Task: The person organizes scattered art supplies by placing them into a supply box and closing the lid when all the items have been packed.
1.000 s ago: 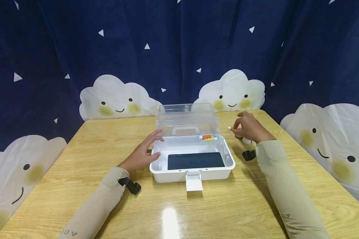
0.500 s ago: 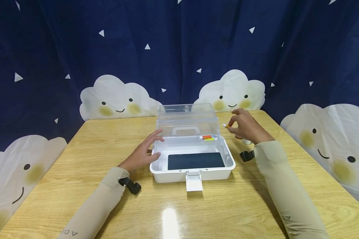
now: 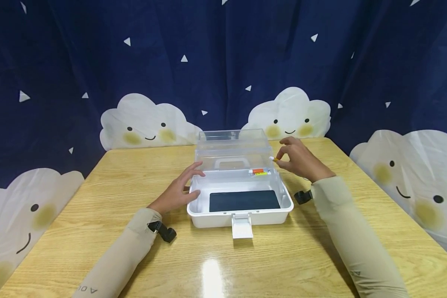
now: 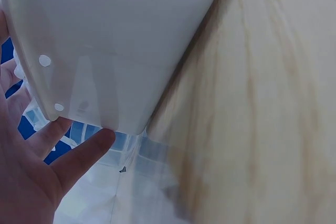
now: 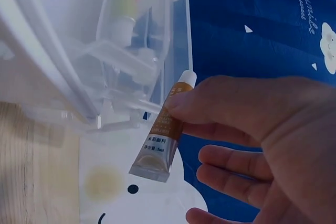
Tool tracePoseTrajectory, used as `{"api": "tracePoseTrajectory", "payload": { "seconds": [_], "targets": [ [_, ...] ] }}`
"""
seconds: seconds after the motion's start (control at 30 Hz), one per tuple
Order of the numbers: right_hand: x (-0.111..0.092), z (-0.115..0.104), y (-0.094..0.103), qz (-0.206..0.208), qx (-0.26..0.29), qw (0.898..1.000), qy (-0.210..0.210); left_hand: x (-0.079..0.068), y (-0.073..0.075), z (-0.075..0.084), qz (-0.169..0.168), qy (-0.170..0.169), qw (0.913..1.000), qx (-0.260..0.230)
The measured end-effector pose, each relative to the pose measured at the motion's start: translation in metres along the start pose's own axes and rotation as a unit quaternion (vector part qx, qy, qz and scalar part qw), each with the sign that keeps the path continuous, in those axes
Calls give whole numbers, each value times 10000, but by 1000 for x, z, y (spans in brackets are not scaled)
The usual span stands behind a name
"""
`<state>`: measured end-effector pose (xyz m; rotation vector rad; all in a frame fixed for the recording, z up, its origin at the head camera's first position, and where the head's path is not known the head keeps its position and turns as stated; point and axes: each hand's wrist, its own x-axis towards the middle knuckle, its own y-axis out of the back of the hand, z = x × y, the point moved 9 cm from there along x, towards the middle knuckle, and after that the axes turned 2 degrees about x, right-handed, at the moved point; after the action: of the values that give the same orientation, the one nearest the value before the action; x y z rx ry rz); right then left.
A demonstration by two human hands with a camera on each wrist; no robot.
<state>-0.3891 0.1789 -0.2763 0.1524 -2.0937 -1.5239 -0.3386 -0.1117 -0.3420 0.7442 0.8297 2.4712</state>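
Note:
My right hand (image 3: 298, 159) pinches a small paint tube (image 5: 165, 129) with an ochre body, silver crimped end and white cap. In the head view the tube's cap points left, overlapping the right side of the raised clear lid (image 3: 232, 142). My left hand (image 3: 176, 190) rests at the back left corner of the white plastic box (image 3: 205, 221), thumb over the rim, fingers spread. The left wrist view has two extended fingertips (image 4: 107, 135) right at the wall's edge. A flat dark rectangle (image 3: 243, 200) lies on the box's floor.
An orange tube (image 3: 258, 170) and a yellow tube (image 3: 261, 174) lie at the box's back right. The front latch (image 3: 242, 227) hangs down. A wooden table (image 3: 141, 265) bears the box, with a navy curtain (image 3: 223, 62) behind.
My right hand has moved left with the paint tube, from the table's right side to beside the lid. My left hand and the box have stayed in place.

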Motion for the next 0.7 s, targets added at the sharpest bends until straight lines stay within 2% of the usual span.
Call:
{"api": "tracePoseTrajectory", "payload": {
  "seconds": [0.23,0.5,0.57,0.7],
  "targets": [
    [4,-7,-5,-98,47,9999,56,0,1,0,34,42,10000,23],
    [3,-15,-13,-388,287,9988,18,-1,0,0,27,-9,10000,20],
    [2,-16,-16,-459,310,9985,13,0,-1,-6,27,16,10000,45],
    [1,-19,-17,-516,331,9981,29,1,-1,-6,24,46,10000,40]
  ]
}}
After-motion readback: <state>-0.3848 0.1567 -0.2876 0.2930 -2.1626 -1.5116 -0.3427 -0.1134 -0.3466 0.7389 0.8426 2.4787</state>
